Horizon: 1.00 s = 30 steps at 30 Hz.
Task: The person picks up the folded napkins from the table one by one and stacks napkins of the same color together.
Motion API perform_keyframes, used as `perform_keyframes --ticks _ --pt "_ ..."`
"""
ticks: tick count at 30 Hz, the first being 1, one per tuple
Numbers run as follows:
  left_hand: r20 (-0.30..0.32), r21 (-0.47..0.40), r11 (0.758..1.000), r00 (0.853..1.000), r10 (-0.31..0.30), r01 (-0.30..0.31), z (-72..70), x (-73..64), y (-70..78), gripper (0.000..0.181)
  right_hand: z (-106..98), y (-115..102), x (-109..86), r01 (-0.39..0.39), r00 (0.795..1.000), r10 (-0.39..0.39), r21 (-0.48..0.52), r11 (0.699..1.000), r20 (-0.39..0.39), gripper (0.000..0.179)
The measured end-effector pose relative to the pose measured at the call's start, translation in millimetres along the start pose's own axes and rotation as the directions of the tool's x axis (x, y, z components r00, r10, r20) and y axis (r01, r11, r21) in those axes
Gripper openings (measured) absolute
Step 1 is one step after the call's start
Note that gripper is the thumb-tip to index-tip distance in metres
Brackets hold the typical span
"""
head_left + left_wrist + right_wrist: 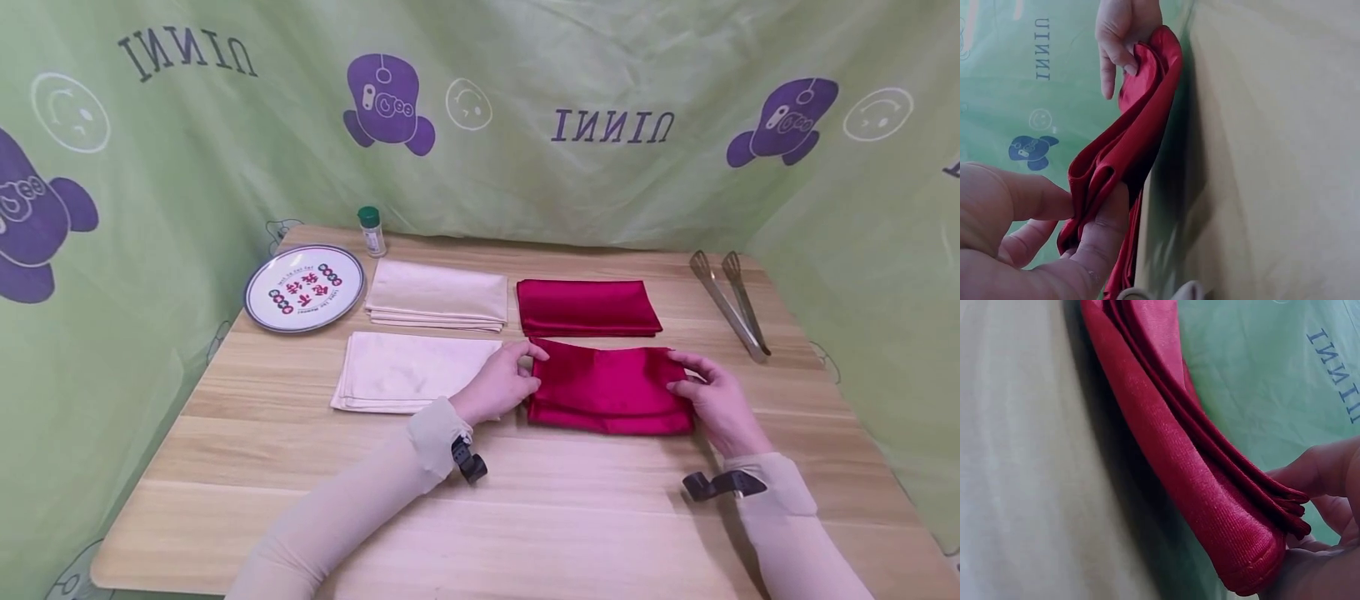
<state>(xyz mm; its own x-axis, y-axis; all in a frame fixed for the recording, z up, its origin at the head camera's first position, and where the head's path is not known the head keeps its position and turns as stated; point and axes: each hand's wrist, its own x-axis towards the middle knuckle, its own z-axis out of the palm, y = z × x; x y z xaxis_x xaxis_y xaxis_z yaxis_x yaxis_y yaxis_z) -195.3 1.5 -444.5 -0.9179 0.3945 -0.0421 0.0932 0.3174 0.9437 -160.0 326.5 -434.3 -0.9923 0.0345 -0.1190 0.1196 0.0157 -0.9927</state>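
Both hands hold a folded dark red satin cloth [609, 383] by its two short ends, close over the table. My left hand [501, 379] pinches its left end; in the left wrist view the thumb and fingers [1102, 240] grip the stacked layers. At the other end my right hand [716, 400] pinches the folds, and the right wrist view shows its fingers [1316, 469] around the layered edge. The cloth sags a little between them. Behind it lies another folded red cloth [588, 307]. Left of it is a folded pale pink cloth [416, 367], partly overlapped by the left hand.
A second pale pink cloth [438, 292] lies farther back. Toward the back left are a printed plate [303, 312] and a green-capped shaker [372, 233]. Metal tongs [731, 308] rest at the right. A green curtain [525, 192] hangs around the wooden table [525, 517].
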Motion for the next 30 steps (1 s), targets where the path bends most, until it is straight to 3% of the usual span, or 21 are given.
perform_keyframes --ticks 4,12,17,24,30 --pt "0.000 -0.027 0.999 1.000 -0.017 0.017 -5.4 3.2 2.1 0.039 1.3 -5.1 4.2 0.019 1.000 -0.019 0.003 1.000 0.003 0.042" --pt "-0.016 0.006 1.000 1.000 0.002 -0.002 -19.6 10.2 10.1 0.038 5.6 -15.1 21.9 0.052 0.998 -0.056 -0.148 0.988 -0.022 0.044" --pt "-0.020 0.017 1.000 1.000 0.023 -0.023 -27.5 18.5 14.4 0.039 8.4 -21.7 35.5 0.053 0.997 -0.065 -0.281 0.958 -0.034 0.045" --pt "-0.036 0.049 0.997 0.998 0.059 -0.057 -33.2 31.3 17.7 0.040 12.0 -25.6 50.8 0.018 0.998 -0.033 -0.246 0.969 -0.059 0.046" --pt "-0.056 0.044 0.998 0.997 0.052 -0.049 -37.5 42.3 20.7 0.039 13.7 -30.8 63.2 0.015 0.996 -0.038 -0.285 0.958 -0.077 0.048"
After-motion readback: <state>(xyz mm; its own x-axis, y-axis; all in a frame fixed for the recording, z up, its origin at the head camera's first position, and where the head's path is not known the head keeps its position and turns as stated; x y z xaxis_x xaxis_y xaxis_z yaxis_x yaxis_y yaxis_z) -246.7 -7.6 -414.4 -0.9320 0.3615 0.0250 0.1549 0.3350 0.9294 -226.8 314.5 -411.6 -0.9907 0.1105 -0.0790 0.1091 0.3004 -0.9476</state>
